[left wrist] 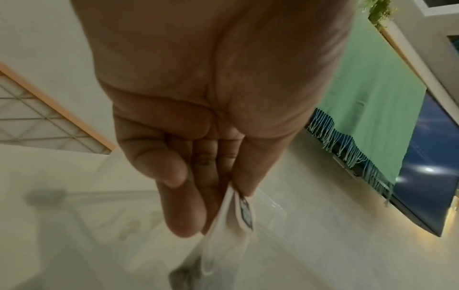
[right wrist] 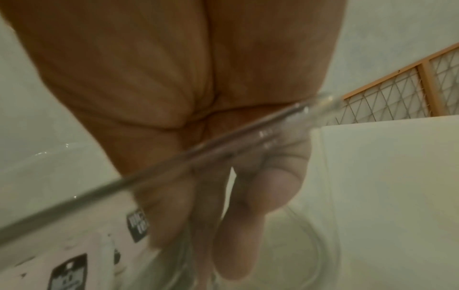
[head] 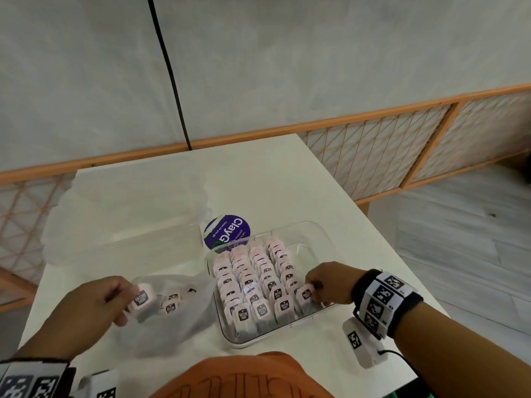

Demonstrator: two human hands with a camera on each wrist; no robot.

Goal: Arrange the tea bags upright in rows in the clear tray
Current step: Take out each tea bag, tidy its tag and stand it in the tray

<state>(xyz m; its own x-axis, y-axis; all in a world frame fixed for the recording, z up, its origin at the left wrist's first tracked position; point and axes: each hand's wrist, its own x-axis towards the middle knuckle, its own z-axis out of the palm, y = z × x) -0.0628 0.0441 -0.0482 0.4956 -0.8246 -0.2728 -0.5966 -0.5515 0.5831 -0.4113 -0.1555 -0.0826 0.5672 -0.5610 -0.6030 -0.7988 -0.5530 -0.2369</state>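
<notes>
The clear tray (head: 321, 237) sits on the white table and holds several rows of upright pale pink tea bags (head: 253, 280) with black labels. My right hand (head: 319, 285) reaches into the tray's near right corner and pinches a tea bag (head: 305, 295) at the end of the right-hand row; through the tray rim (right wrist: 248, 131) its fingers (right wrist: 238, 225) show curled beside the labelled bags (right wrist: 67, 272). My left hand (head: 115, 297) pinches another tea bag (head: 142, 300) between thumb and fingers above a clear plastic bag (head: 184, 314). The left wrist view shows that tea bag (left wrist: 231, 225) edge-on.
A few loose tea bags (head: 171, 304) lie in the plastic bag left of the tray. A round purple sticker (head: 227, 231) lies behind the tray. A crumpled clear plastic sheet (head: 123, 214) covers the table's far left. The table's right edge (head: 373, 225) drops to the floor.
</notes>
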